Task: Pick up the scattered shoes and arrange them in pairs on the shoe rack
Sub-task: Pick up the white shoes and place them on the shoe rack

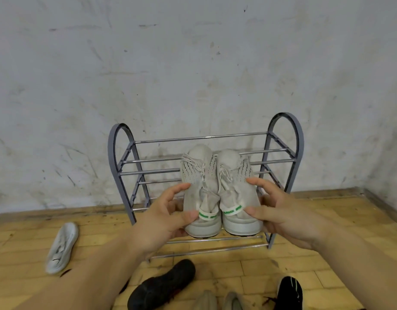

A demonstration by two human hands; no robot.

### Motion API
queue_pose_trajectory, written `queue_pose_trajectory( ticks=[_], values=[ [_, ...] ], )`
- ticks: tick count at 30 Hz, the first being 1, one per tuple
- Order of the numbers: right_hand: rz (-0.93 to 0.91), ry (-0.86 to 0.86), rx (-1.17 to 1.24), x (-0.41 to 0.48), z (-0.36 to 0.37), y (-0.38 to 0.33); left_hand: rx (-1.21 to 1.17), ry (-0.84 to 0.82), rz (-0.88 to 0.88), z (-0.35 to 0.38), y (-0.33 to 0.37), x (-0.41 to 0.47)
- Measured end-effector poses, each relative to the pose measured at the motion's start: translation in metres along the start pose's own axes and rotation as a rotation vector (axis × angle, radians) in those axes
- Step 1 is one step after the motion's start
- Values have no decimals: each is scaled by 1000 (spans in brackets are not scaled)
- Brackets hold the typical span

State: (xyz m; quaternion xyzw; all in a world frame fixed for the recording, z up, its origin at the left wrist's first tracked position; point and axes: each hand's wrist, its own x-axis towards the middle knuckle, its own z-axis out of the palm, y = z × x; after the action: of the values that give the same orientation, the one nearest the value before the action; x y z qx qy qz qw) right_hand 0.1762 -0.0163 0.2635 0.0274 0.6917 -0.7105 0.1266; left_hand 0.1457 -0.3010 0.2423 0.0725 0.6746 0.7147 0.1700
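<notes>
A scuffed whitish wall (pixel 193 63) fills the upper part of the view, and a worn wooden floor (pixel 327 220) runs along its foot. Against the wall stands the shoe rack (pixel 199 138), grey arched ends joined by shiny metal rails in tiers. Two bare forearms reach toward it from below. The left hand (pixel 164 218) grips the left beige sneaker (pixel 198 175) from its outer side, thumb on the heel by the white and green pull tab, fingers curled round the side. The right hand (pixel 284 211) holds the right beige sneaker (pixel 234 173) the same way from the other side. The two sneakers are pressed side by side as a pair, toes toward the wall and heels toward the person, in front of the rack's rails; whether their soles rest on a rail cannot be told. On the floor to the left of the rack lies a white sneaker (pixel 62 247), on its own. Near the bottom edge lie a black slipper (pixel 161 285), a black shoe (pixel 290 291) with a pale stripe, and between them two grey toe caps (pixel 205 300)
</notes>
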Motion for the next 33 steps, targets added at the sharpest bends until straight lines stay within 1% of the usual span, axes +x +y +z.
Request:
queue_pose_trajectory(
  ticks=[3, 6, 12, 18, 23, 26, 30, 33],
  values=[
    [85, -40, 10, -24, -1, 11, 58, -37, -61, 0, -8, -27],
    [168, -70, -38, -40, -4, 23, 63, -70, -131, 3, -17, -48],
    [331, -103, 21, -39, -1, 53, 89, -64, -346, 1, -40, -55],
    [475, -106, -42, -5, 14, 87, 165, -91, -521, -16, -68, -42],
    [521, -115, -75, 33, 33, 112, 186, -61, -568, -41, -94, -26],
    [566, -131, -105, 56, 46, 126, 241, -44, -583, -59, -108, -19],
    [639, -167, -114, 77, 58, 145, 272, -33, -663, -80, -128, -11],
    [664, -217, -133, 91, 62, 156, 339, -40, -723, -92, -140, -2]
  ],
)
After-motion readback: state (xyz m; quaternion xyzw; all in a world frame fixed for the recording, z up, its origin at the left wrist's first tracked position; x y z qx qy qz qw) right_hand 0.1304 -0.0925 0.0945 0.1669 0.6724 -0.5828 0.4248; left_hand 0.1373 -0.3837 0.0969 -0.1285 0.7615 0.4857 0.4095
